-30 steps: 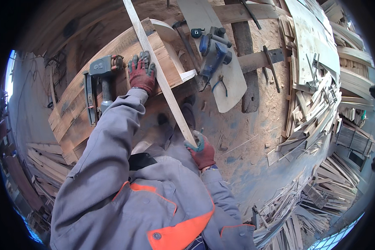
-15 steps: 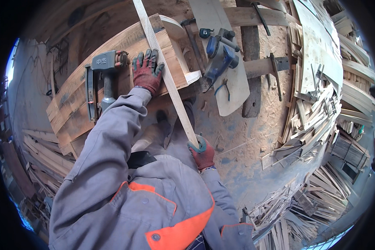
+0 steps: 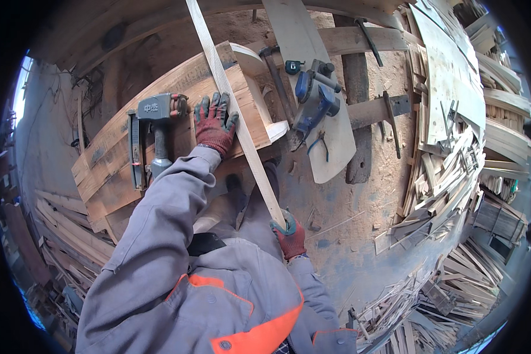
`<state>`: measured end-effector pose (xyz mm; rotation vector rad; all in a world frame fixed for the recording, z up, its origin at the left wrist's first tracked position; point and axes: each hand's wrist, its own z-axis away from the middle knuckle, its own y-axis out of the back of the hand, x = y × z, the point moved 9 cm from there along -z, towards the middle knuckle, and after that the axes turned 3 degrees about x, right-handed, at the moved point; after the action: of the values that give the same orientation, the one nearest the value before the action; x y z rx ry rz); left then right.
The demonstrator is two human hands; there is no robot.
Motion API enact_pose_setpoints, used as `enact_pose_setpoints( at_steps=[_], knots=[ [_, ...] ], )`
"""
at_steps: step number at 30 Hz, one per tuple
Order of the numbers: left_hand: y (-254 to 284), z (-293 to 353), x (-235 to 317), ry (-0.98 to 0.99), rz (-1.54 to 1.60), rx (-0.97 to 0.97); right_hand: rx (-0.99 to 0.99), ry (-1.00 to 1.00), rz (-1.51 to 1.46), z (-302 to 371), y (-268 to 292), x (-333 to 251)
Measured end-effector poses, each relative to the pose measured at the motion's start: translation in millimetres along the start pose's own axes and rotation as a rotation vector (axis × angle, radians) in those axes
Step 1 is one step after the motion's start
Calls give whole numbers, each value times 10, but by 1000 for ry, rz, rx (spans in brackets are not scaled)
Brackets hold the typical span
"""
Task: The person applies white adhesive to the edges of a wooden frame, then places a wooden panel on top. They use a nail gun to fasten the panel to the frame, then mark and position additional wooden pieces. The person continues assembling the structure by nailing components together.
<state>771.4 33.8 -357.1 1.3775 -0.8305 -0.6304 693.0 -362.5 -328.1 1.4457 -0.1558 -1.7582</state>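
A long thin wooden strip (image 3: 236,112) is laid slantwise across the curved wooden panel (image 3: 159,147), which is taken here as the landmark. The left hand (image 3: 214,125), in a red glove, is pressed flat on the panel with the fingers spread apart, just beside the strip and touching its left edge. The near end of the strip is held below the panel by the right hand (image 3: 289,235), whose fingers are closed around it.

On the panel, to the left of the left hand, a grey nail gun (image 3: 153,138) is rested, its handle close to the grey sleeve. To the right of the panel, a blue power planer (image 3: 315,97) is placed on a pale curved board (image 3: 330,147); a dark metal clamp (image 3: 389,112) is seen further right of it. Far to the right of the panel, heaps of wood offcuts (image 3: 448,177) are piled on the dusty floor (image 3: 348,236). More slats are stacked below the panel on the left.
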Motion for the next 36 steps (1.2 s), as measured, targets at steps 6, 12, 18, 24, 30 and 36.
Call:
enact_pose_setpoints(
  at_steps=[6,12,18,24,30,36],
  knots=[
    [15,12,13,1,-3,3,-16,-39,-18,50,-41,122],
    [23,7,14,-5,-2,36,-36,-35,-18,41,-54,148],
    [42,3,15,-4,24,43,-52,-37,-46,31,-66,157],
    [40,11,16,-2,23,33,-87,-109,-46,36,-70,178],
    [34,1,28,-10,10,60,72,1,-145,-90,117,20],
    [3,5,22,-7,5,50,223,87,-391,-620,429,-402]
  ],
)
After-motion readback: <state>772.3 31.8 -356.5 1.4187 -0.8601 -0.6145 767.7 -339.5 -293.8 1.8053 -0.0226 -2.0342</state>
